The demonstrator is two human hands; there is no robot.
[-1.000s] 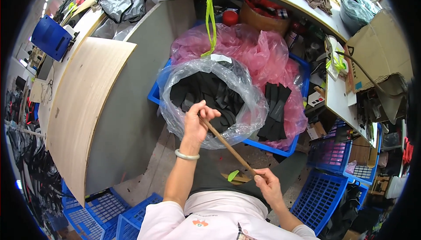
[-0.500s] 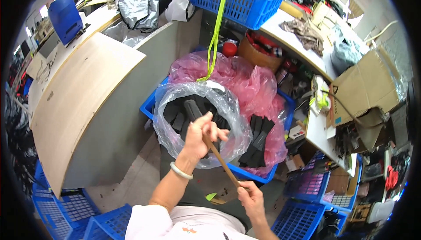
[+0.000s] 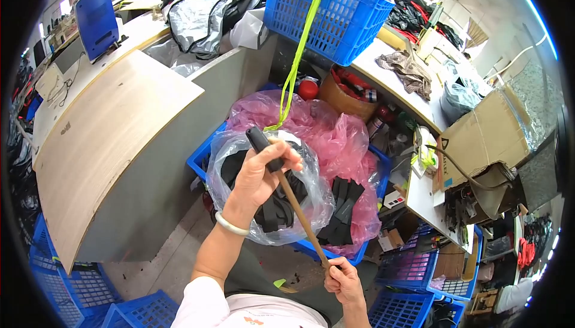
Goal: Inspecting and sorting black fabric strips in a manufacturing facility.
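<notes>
My left hand [image 3: 260,172] is closed around a black tubular grip [image 3: 257,140], its thumb along the side. The grip sits on the upper end of a slim wooden stick [image 3: 297,208]. Lower right, my right hand [image 3: 345,281] holds the stick's other end in a fist. The stick slants across a clear plastic bag [image 3: 320,199] with its mouth spread wide. Several black pieces [image 3: 272,215] lie inside the bag, partly covered by my left hand. More flat black pieces [image 3: 341,211] rest on pink plastic film [image 3: 341,139] to its right.
A blue crate [image 3: 200,159] holds the bag and film. Another blue basket [image 3: 326,19] stands beyond, with a yellow-green strap [image 3: 297,58] hanging from it. A curved wooden tabletop [image 3: 120,136] flanks the left. A cardboard box [image 3: 479,139] and blue baskets [image 3: 404,262] are at right.
The black grip has risen out of the bag's mouth, and my left hand has closed around it. My right hand is slightly lower, still on the stick. The view has shifted a little.
</notes>
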